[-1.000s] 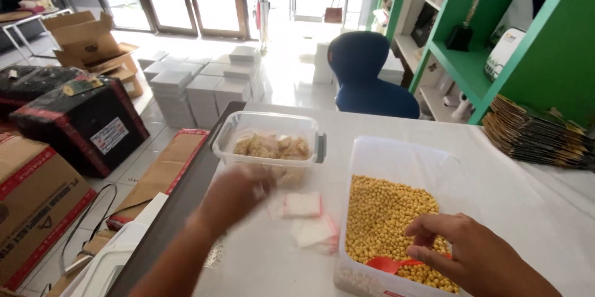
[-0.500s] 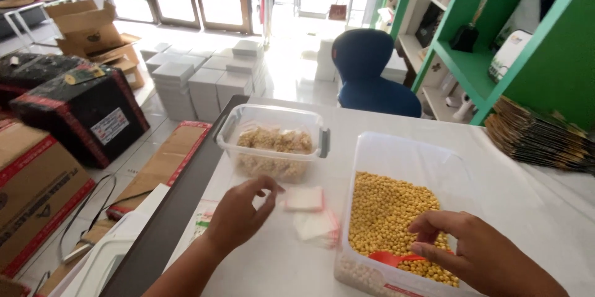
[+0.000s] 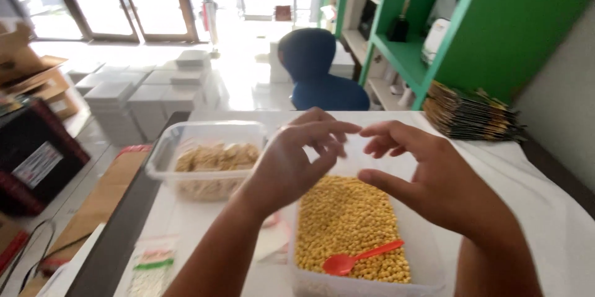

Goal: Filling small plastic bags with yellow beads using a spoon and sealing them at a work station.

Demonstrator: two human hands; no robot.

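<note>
Head view, close, downward over table (image 3: pixel 545 210).

My left hand (image 3: pixel 291 161) and my right hand (image 3: pixel 427 179) hover side by side above the far end of the tub of beans (image 3: pixel 350 229), fingertips nearly meeting. In the tub, at 6 o'clock from my hands, a spoon (image 3: pixel 359 258) lies on the beans. At 9 o'clock from the tub stands a second container (image 3: pixel 207 161) holding packets. Both rest on the table (image 3: pixel 558 210). At 12 o'clock, behind the table, is a chair (image 3: pixel 319 74); at 2 o'clock, a stack of flat cartons (image 3: pixel 471 114) lies before the shelving (image 3: pixel 403 49).
</note>
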